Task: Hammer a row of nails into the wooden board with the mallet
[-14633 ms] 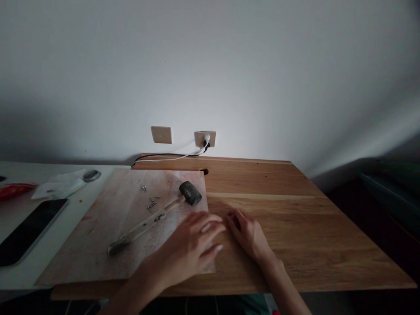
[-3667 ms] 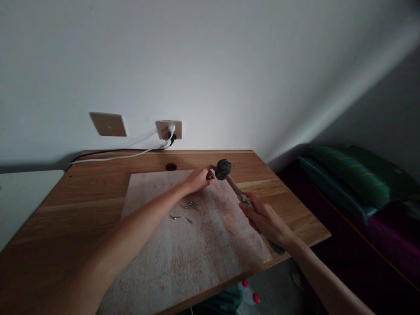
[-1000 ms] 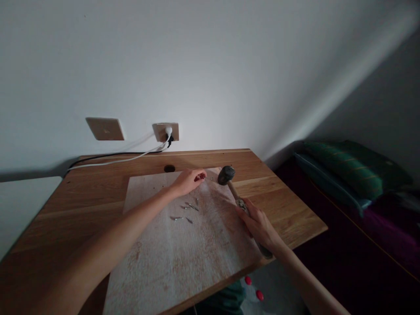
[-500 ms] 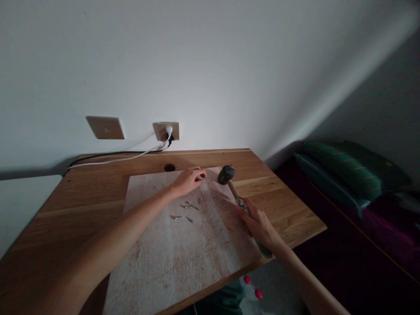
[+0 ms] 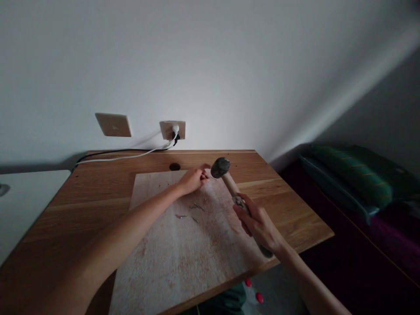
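Observation:
My right hand (image 5: 260,222) is wrapped round the handle of a mallet (image 5: 220,168) with a dark, rounded head and a wooden handle. The head hangs above the far right part of a pale, wood-grained board (image 5: 170,267), just right of my left hand (image 5: 194,179). My left hand rests low over the far part of the board, its fingertips pinched together on what looks like a nail, mostly hidden by the fingers. Several thin, silvery nails (image 5: 197,206) lie loose on the middle of the board.
The board lies on a wooden table (image 5: 278,201) against a wall. At the back are a cable hole (image 5: 174,166), a socket (image 5: 173,130) with plugs, and cables (image 5: 131,155). A white surface (image 5: 29,197) stands left; cushions (image 5: 351,175) lie beyond the table's right edge.
The mallet head has risen and shifted slightly left, closer to my left hand. My left hand's fingers have turned a little and stay pinched. The view has shifted slightly left.

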Demonstrator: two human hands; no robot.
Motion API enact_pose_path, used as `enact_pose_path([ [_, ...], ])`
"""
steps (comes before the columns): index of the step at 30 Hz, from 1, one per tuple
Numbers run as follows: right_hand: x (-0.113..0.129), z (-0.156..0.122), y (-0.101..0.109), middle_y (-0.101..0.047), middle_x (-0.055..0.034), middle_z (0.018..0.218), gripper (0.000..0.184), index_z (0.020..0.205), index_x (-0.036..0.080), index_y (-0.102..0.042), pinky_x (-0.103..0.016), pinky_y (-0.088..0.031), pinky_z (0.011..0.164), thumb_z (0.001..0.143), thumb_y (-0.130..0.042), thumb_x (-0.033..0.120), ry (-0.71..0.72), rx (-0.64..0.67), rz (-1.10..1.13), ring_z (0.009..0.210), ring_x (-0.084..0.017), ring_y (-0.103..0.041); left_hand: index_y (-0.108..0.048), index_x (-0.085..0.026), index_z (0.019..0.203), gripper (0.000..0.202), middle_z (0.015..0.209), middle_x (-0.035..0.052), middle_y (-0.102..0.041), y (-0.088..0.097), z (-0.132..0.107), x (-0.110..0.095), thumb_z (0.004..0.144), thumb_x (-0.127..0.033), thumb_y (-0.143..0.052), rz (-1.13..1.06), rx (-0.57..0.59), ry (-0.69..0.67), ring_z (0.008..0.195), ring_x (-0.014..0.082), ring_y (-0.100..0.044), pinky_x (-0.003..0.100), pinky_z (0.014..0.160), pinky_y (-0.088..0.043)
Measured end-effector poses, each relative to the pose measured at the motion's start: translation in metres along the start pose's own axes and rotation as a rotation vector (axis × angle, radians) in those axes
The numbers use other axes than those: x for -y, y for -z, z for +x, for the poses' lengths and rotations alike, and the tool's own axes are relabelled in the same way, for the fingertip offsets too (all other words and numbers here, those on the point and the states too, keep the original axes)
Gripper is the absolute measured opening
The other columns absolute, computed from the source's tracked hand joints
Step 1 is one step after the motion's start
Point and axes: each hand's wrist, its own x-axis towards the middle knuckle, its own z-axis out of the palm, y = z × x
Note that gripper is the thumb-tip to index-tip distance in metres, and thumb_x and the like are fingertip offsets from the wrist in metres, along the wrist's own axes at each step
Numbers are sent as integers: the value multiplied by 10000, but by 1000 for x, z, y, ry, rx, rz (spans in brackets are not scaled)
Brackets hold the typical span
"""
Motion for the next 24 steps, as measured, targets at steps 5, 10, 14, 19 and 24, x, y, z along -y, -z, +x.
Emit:
enact_pose_path([
  [5, 3, 5, -7, -480, 94, 530, 447, 1222, 169, -572, -207, -338, 379, 999, -481, 545, -60, 25, 16, 393, -108, -454, -598, -170, 1281, 489, 959, 49, -769, 2, -2, 0, 809, -69, -677, -29, 9, 8, 751, 169, -691, 273, 726, -526],
  [10, -8, -19, -1, -463, 98, 588, 493, 1277, 178, -546, -202, -339, 383, 1005, -496, 585, -91, -20, 92, 407, -100, -452, -656, -157, 1149, 346, 990, 60, -751, 8, -2, -2, 809, -98, -677, -19, 8, -13, 781, 164, -666, 269, 725, -505],
  [14, -21, -37, 0, -476, 91, 563, 494, 1300, 192, -571, -207, -352, 401, 1014, -486, 585, -139, 21, 42, 421, -114, -467, -691, -158, 928, 117, 826, 24, -716, 29, -2, -16, 820, -135, -652, 60, 103, -62, 756, 165, -650, 262, 706, -469],
  [19, -28, -42, -4, -490, 74, 580, 534, 1316, 169, -582, -217, -374, 426, 1014, -462, 593, -131, 6, 3, 462, -129, -480, -684, -187, 784, 149, 725, -4, -693, 43, -17, -45, 812, -315, -756, 223, 506, -138, 639, 141, -598, 246, 574, -385],
  [24, -25, -40, -5, -494, 75, 559, 564, 1346, 138, -567, -229, -390, 438, 1021, -438, 580, -115, -2, -29, 448, -135, -481, -688, -198, 722, 82, 696, -5, -699, 33, -28, -63, 730, -143, -749, 421, 521, -136, 618, 150, -583, 270, 558, -346],
])
